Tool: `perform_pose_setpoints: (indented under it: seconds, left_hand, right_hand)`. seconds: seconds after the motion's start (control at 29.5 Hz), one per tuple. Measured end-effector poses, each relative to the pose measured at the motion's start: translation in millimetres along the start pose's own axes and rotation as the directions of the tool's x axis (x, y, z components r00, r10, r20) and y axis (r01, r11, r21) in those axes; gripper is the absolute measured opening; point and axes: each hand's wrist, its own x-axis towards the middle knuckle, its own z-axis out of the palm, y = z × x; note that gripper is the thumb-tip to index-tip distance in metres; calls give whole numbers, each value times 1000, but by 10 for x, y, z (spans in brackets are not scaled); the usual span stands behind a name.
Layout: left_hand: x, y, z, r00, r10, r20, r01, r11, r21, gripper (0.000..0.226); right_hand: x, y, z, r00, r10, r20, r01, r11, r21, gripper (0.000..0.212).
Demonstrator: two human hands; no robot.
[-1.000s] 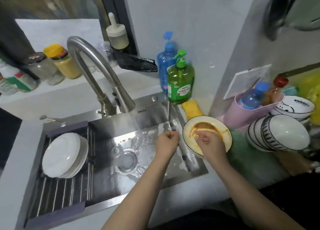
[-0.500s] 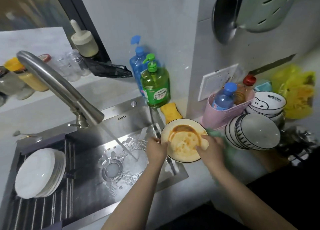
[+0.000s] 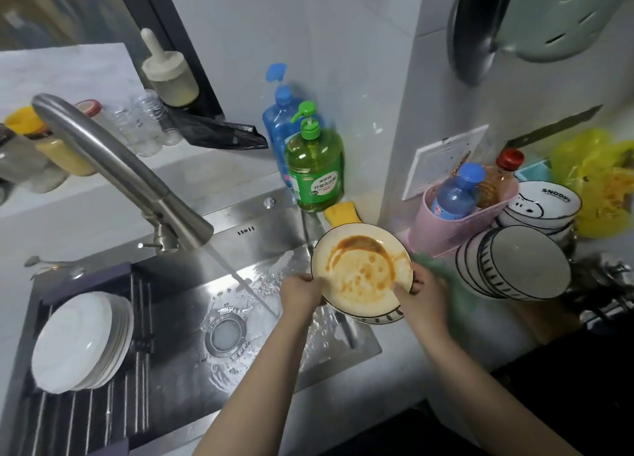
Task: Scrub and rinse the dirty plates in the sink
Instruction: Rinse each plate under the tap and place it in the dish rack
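A cream plate (image 3: 356, 249) smeared with orange-brown sauce is tilted toward me over the right end of the steel sink (image 3: 192, 363). My left hand (image 3: 302, 292) grips its left rim. My right hand (image 3: 422, 301) holds the right rim, thumb on the plate's face. Another dish with a dark rim pattern (image 3: 380, 316) sits just beneath. The faucet (image 3: 116, 171) runs; its stream falls left of the plate, near the drain (image 3: 226, 334). A knife (image 3: 344, 325) lies in the basin under the plate.
Clean white plates (image 3: 79, 339) lean in the rack on the sink's left. Green (image 3: 315, 171) and blue (image 3: 279, 126) soap bottles and a yellow sponge (image 3: 341, 212) stand behind the sink. Stacked bowls (image 3: 514, 263), a pink caddy (image 3: 456, 229) and a green cloth (image 3: 442, 277) crowd the right counter.
My left hand came away from under the running water and took the plate's left rim. Both hands lifted the sauce-stained plate off the right edge and tilted it toward me.
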Motion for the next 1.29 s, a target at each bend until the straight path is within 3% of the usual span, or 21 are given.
perform_pose_setpoints:
  seconds: [0.1, 0.17, 0.31, 0.44, 0.65, 0.71, 0.75, 0.78, 0.81, 0.88, 0.95, 1.02, 1.12, 1.26, 1.29]
  left_hand:
    - [40, -20, -238, 999, -53, -11, 51, 985, -163, 20]
    - [86, -47, -421, 996, -90, -4, 87, 970, -229, 17]
    - [174, -124, -736, 991, -132, -11, 122, 941, -314, 16]
    - [281, -227, -1090, 991, -127, 37, 131, 919, -372, 6]
    - [532, -425, -1692, 977, -130, 169, 207, 776, -596, 21]
    - [616, -495, -1746, 988, -112, 104, 152, 820, -551, 26]
    - [648, -514, -1764, 994, -100, 51, 112, 862, -494, 29]
    - [686, -533, -1774, 996, -83, 6, 78, 898, -434, 30]
    - [723, -561, -1789, 997, -76, -30, 60, 926, -373, 30]
    - [779, -619, -1797, 995, -58, -76, 36, 963, -265, 35]
    - [803, -680, -1799, 993, -56, -100, 39, 985, -165, 56]
    - [787, -679, -1763, 993, -47, -109, 36, 993, -108, 70]
    - [802, -635, -1736, 995, 21, -100, -27, 998, -63, 44]
    - [955, -739, -1910, 990, -45, -131, 19, 980, -196, 35]
    - [963, -744, -1966, 990, -43, -135, 12, 974, -228, 27]
  right_hand:
    - [-38, -194, 112, 998, 14, 60, -28, 973, 230, 48]
    - [-53, -285, 236, 994, 9, 113, -41, 959, 280, 49]
    - [-113, -468, 475, 942, 70, 329, -195, 911, 364, 25]
    - [-183, -659, 815, 875, 96, 475, -313, 861, 402, 18]
    - [-332, -813, 1424, 753, 207, 625, -464, 841, 280, 24]
    - [-357, -781, 1531, 783, 167, 599, -312, 939, 145, 28]
    - [-365, -759, 1584, 830, 83, 551, -92, 996, -12, 36]
    - [-386, -736, 1648, 868, -51, 493, 170, 965, -200, 44]
    - [-431, -715, 1731, 860, -220, 461, 395, 858, -327, 50]
    - [-545, -730, 1922, 749, -372, 548, 618, 691, -375, 59]
    - [-633, -735, 2182, 650, -287, 703, 644, 699, -311, 57]
    - [-645, -803, 2441, 617, -163, 770, 575, 762, -300, 51]
    - [-658, -943, 2727, 624, -136, 769, 521, 806, -281, 49]
    - [-845, -804, 2442, 350, -170, 921, 533, 845, -47, 43]
    - [-834, -702, 2282, 335, -169, 927, 580, 813, -61, 44]
